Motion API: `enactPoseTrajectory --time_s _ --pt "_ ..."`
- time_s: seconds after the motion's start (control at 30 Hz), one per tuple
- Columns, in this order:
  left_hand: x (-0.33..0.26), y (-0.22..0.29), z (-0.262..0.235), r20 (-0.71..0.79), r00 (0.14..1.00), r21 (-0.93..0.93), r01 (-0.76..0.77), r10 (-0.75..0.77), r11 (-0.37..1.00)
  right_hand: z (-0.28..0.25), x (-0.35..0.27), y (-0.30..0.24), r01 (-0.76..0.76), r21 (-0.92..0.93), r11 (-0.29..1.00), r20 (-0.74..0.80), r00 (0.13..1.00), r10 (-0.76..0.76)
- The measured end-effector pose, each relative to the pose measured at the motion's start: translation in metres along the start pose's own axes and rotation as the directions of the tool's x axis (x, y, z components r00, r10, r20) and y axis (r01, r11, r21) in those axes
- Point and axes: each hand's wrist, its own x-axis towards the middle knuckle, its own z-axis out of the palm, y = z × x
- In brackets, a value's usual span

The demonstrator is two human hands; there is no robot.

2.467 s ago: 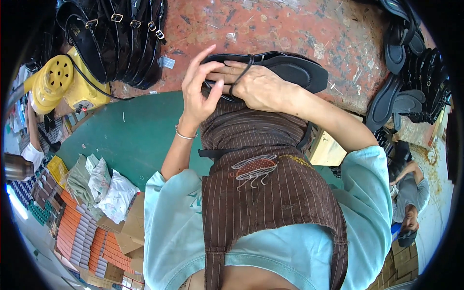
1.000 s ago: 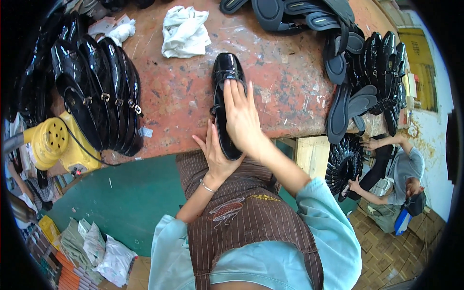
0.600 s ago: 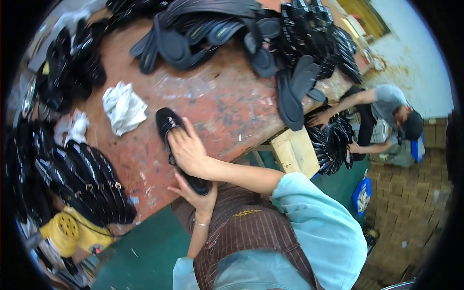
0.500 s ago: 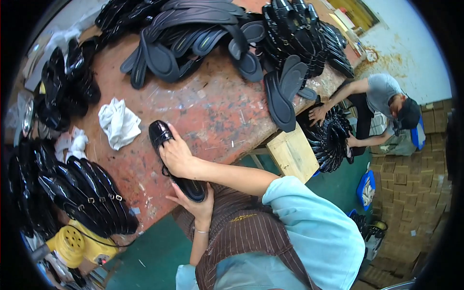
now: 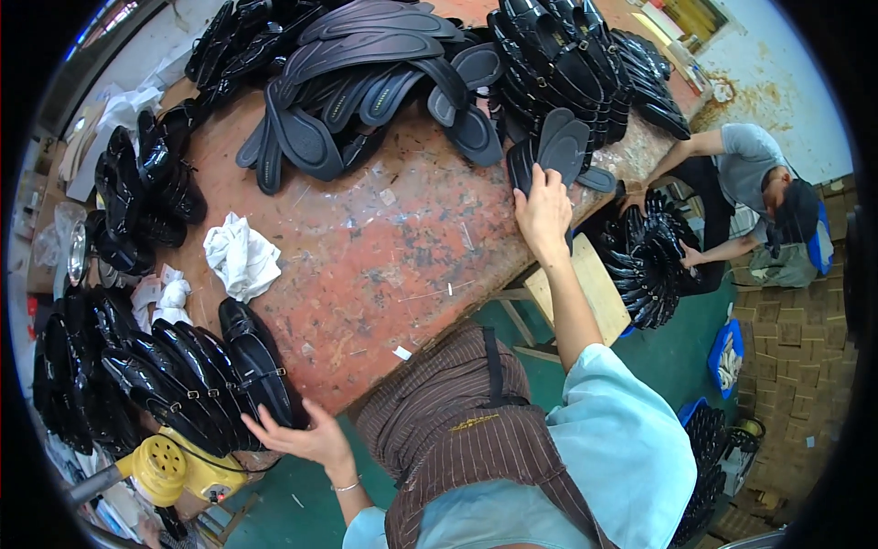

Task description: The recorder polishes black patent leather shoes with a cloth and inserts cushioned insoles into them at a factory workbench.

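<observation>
Two hands of the person work at opposite ends of the worn, reddish-brown wooden workbench (image 5: 393, 247). The left hand (image 5: 306, 437), fingers spread apart, rests against the heel end of a glossy black leather shoe (image 5: 259, 363) with a strap, the nearest in a row of about six such shoes (image 5: 155, 375) lined up side by side at the bench's near left corner; the shoe lies just above the palm, touching the fingertips, not gripped. The right hand (image 5: 543, 209) reaches to the bench's right edge, its fingers closed over the lower end of two flat black rubber soles (image 5: 560, 151) standing up from the hand, with a third flat sole just left of them. Behind them, along the far edge, lies a big heap of black soles (image 5: 366, 82), too many to count, and a stack of finished black shoes (image 5: 567, 59). One crumpled white cloth (image 5: 240, 259) lies at mid-left. One yellow heat gun (image 5: 169, 468) sits below the near left corner. One other person (image 5: 759, 201) crouches beyond the right edge.
</observation>
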Motion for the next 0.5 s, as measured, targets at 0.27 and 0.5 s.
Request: enactPoseTrajectory --time_s 0.27,0.5 --pt "0.144 0.166 0.143 0.234 0.615 -0.63 -0.494 0.753 0.599 -0.007 0.017 0.003 -0.208 0.331 0.92 0.183 0.971 0.154" --pt "0.205 0.216 0.25 0.396 0.507 -0.284 -0.725 0.766 0.627 -0.042 0.024 0.003 -0.348 0.652 0.673 0.322 0.931 0.17"
